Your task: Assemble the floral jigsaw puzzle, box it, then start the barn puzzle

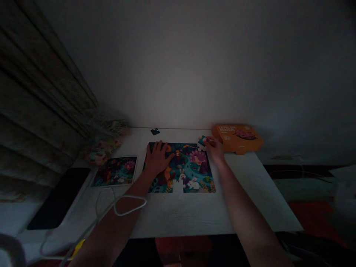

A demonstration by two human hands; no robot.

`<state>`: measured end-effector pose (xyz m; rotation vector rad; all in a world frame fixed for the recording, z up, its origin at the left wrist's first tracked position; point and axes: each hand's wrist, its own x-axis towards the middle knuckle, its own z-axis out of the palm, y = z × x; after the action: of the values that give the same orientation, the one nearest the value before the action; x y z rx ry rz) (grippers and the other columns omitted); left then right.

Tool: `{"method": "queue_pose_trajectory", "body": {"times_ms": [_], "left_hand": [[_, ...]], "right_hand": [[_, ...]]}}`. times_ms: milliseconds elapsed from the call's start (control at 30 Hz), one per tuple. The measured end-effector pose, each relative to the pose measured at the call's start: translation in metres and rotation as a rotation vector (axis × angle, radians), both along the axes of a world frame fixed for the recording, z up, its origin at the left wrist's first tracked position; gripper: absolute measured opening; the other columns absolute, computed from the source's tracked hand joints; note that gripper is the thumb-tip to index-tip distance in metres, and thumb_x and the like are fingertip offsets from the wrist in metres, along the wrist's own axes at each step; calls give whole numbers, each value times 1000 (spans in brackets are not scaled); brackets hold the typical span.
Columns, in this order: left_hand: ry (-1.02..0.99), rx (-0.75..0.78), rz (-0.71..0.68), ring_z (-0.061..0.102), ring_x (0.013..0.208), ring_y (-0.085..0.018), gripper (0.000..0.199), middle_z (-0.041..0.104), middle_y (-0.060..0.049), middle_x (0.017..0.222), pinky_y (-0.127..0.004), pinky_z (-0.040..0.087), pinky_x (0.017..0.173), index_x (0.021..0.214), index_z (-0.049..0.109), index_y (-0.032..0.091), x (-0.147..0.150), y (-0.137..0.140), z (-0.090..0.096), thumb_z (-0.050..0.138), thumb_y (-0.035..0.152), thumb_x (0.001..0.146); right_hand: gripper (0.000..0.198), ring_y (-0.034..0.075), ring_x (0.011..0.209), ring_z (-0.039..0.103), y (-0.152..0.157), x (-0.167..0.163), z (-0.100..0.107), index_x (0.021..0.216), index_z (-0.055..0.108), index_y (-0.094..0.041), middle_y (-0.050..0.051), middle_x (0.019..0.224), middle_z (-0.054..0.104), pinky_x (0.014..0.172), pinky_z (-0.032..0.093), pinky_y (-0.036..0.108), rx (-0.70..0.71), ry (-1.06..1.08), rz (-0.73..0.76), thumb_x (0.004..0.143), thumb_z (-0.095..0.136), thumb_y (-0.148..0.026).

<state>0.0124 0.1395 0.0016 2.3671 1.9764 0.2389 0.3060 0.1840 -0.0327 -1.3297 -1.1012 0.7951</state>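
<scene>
A mostly assembled jigsaw puzzle (178, 167) with forest animals lies on the white table. Gaps show at its bottom edge and at its upper right corner. My left hand (158, 157) rests flat on the puzzle's upper left part, fingers spread. Just beyond the upper right corner, my right hand (216, 149) pinches a colourful puzzle piece (201, 140). A dark loose puzzle piece (155, 131) lies near the wall, behind the puzzle.
An orange puzzle box (239, 139) stands at the back right. At the left are a reference picture card (115, 171), a black phone-like slab (59, 198) and a crumpled plastic bag (101, 144). A white cable (130, 214) loops across my left forearm.
</scene>
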Motion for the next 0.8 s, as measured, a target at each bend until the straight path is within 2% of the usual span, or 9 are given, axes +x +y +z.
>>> {"method": "queue_pose_trajectory", "body": {"times_ms": [133,233,333,433,567,700,800], "left_hand": [[-16,-9,23,31,153,-34,69,39,-14,163,-63,16,125,154,46,23,5,-2,0,32,64,101],[-41,3,25,32,151,-35,67,42,-14,162,-63,16,124,152,48,22,6,-2,0,33,62,101],[-69,18,26,34,150,-34,64,44,-14,160,-63,16,124,151,49,22,5,-1,-1,34,60,102],[-80,25,22,34,150,-34,63,43,-14,161,-63,16,124,151,49,22,6,0,-2,35,58,102],[-85,22,29,34,150,-35,63,43,-14,161,-63,17,124,151,49,22,6,0,-2,35,57,102],[-89,49,27,36,148,-35,62,45,-15,159,-62,18,123,151,51,21,7,0,-3,36,56,102],[-94,59,23,37,148,-35,62,46,-15,159,-62,18,123,150,51,20,7,0,-5,35,55,102]], "right_hand": [[62,18,63,63,-1,0,4,98,71,-19,0,64,67,60,48,29,-32,-51,7,64,80,-70],[64,17,60,60,-14,-8,15,96,70,-18,-1,61,64,57,45,28,-29,-74,42,64,78,-73],[60,17,61,59,-45,-25,26,99,70,-19,-1,66,64,59,46,29,8,-126,106,71,75,-72],[49,18,71,64,-87,-46,32,101,71,-21,4,83,72,67,50,30,24,-201,235,81,70,-66],[36,18,70,64,-136,-71,31,103,74,-23,3,81,72,66,49,29,-25,-392,377,89,68,-55],[21,18,73,66,-160,-88,26,103,75,-23,2,81,73,70,49,30,0,-550,414,94,68,-40],[16,22,88,67,-167,-96,26,103,75,-23,4,91,74,83,49,35,53,-728,364,96,67,-35]]}}
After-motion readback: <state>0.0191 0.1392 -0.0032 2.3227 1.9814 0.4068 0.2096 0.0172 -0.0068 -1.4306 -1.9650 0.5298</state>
